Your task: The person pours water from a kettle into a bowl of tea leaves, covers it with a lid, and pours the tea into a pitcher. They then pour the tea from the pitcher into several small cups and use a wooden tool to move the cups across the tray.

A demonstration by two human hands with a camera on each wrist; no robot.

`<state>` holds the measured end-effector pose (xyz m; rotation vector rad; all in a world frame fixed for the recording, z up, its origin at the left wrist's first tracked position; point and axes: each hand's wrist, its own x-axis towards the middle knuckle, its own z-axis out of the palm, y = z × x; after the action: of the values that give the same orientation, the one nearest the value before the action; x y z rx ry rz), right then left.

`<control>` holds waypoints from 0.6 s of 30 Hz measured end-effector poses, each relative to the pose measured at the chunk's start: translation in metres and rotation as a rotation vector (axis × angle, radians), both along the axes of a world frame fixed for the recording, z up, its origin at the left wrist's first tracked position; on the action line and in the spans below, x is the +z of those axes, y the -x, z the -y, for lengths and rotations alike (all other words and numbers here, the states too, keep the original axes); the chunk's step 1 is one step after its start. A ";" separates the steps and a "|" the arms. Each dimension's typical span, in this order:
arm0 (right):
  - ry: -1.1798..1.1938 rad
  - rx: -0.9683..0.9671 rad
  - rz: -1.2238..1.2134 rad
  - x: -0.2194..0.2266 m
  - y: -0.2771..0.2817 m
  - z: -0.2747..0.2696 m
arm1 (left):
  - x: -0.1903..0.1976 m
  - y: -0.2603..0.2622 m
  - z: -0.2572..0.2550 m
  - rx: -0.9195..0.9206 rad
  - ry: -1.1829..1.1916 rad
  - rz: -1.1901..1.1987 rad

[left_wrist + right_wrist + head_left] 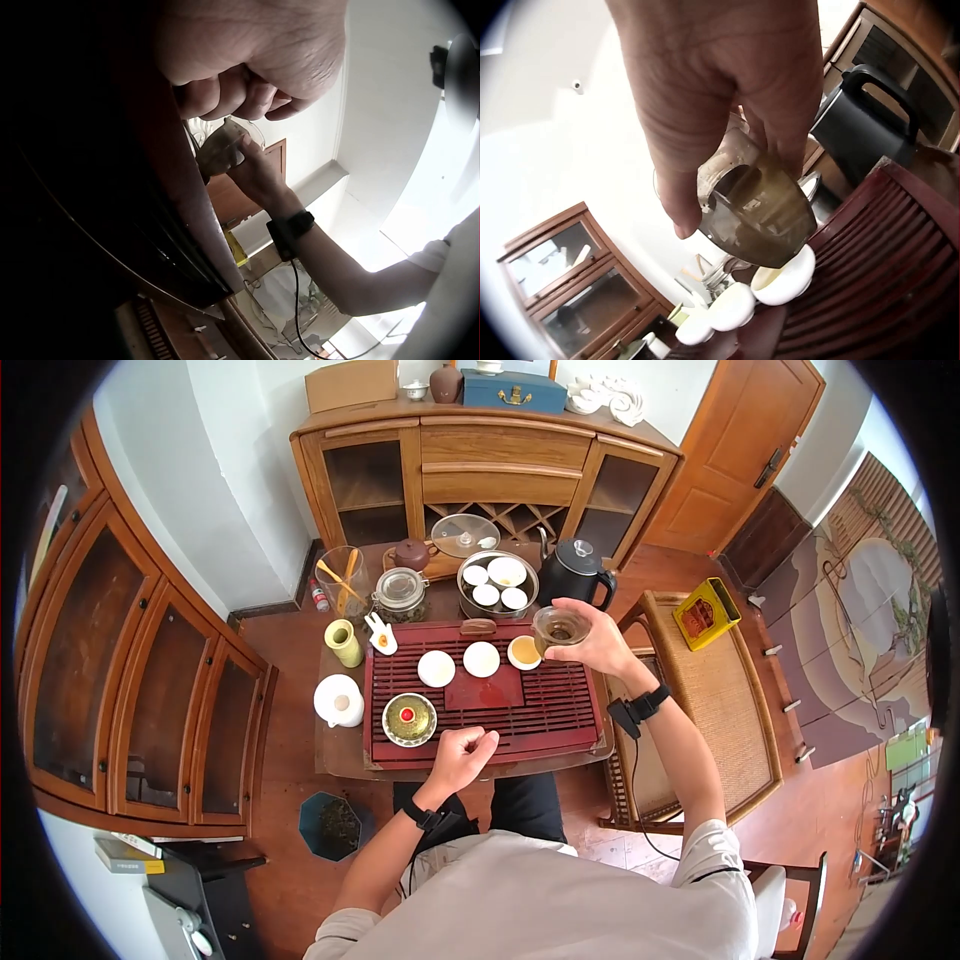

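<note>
In the head view my right hand [590, 644] grips a clear glass tea pitcher [560, 626] round its sides. Tilted in the right wrist view, the pitcher [761, 217] holds brownish tea close over a white cup [786, 279]. That teacup [524, 652] has amber tea in it and stands rightmost of three in a row. The middle cup [481, 659] and the left cup [436, 669] are beside it on the slatted red tea tray [550, 730]. My left hand [462, 762], fingers curled and holding nothing, is at the tray's near edge. A lidded gaiwan [409, 720] sits to its left.
Behind the tray are a black kettle [575, 575], a steel bowl [498, 610] with white cups, and a glass jar [400, 598]. Along the left stand a white pot [339, 702] and a green holder [343, 644]. A rattan stand [715, 710] carries a yellow tin [706, 614] at right.
</note>
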<state>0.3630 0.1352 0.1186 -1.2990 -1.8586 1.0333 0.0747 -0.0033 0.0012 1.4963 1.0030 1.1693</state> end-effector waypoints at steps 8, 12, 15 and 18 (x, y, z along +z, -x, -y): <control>-0.037 0.027 -0.056 0.006 0.036 0.011 | 0.003 0.000 0.000 0.000 -0.007 0.000; -0.063 0.023 0.010 0.005 0.050 0.011 | 0.000 0.001 0.000 0.001 -0.012 -0.006; -0.105 0.003 0.048 0.000 0.059 0.013 | -0.001 0.001 0.000 -0.002 -0.022 0.010; -0.085 -0.025 0.136 0.011 0.067 0.019 | -0.001 0.001 0.000 -0.005 -0.006 0.011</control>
<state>0.2959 0.1163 0.1300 -1.3685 -1.9595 0.8620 0.0740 -0.0031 -0.0003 1.4947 0.9893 1.1768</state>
